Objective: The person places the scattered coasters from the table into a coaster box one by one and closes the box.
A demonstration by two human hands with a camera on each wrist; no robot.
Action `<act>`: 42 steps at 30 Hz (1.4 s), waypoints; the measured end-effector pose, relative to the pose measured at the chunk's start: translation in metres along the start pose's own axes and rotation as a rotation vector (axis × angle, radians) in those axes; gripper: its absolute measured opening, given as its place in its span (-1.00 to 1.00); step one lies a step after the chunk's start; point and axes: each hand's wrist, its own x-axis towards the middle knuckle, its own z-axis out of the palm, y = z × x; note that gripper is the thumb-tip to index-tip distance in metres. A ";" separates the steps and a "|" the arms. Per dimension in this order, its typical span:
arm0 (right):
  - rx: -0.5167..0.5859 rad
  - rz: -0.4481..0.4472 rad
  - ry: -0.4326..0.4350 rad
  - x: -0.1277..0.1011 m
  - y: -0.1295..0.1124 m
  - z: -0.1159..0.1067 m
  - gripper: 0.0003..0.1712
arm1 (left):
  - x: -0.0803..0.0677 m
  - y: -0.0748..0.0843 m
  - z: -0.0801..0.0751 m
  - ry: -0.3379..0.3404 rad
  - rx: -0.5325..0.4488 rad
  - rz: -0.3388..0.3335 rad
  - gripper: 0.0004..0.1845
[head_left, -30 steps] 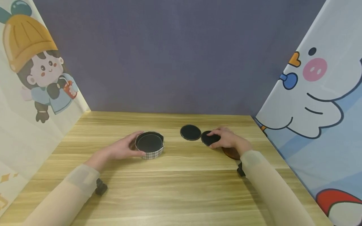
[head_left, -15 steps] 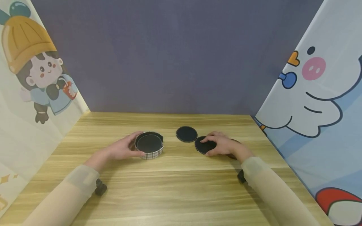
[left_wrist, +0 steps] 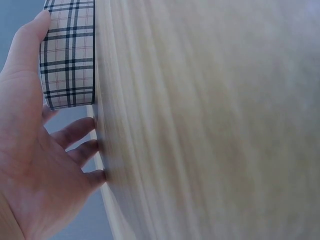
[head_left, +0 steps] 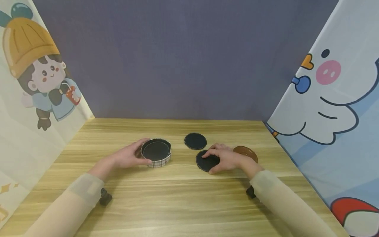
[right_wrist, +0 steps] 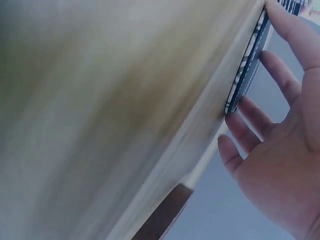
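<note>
A shallow round coaster holder [head_left: 160,162] with plaid sides and a black inside stands on the left half of the table. My left hand [head_left: 130,155] grips it from the left, thumb at the near side. In the left wrist view its plaid wall [left_wrist: 70,55] shows beside the thumb. To the right, my right hand [head_left: 226,158] holds a black round coaster [head_left: 205,162], thumb at its near edge and fingertips on its top and far side. The right wrist view shows this thin coaster [right_wrist: 247,62] edge-on at the tabletop, with a patterned rim.
Another black round coaster [head_left: 195,141] lies farther back on the wooden table [head_left: 177,200]. A brown round disc [head_left: 246,152] lies behind the right wrist, partly covered by it. A dark panel [head_left: 177,59] rises at the table's back edge, with printed panels at both sides.
My right hand has moved left and nearer with the black coaster, apart from the other coaster now. That other one shifted slightly left at first. The brown disc is more exposed; the left hand stays put.
</note>
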 end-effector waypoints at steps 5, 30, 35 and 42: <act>0.029 -0.024 -0.014 -0.002 -0.012 0.006 -0.25 | 0.000 0.000 0.000 0.007 0.019 0.014 0.25; -0.029 -0.029 -0.006 -0.001 -0.051 0.029 -0.07 | 0.000 -0.001 0.002 0.004 0.003 0.001 0.25; -0.013 -0.049 -0.031 -0.005 -0.046 0.024 0.18 | 0.001 -0.002 0.002 0.005 0.006 0.003 0.25; -0.021 -0.051 -0.071 -0.004 -0.037 0.019 0.37 | 0.000 -0.001 0.001 0.005 0.002 0.001 0.25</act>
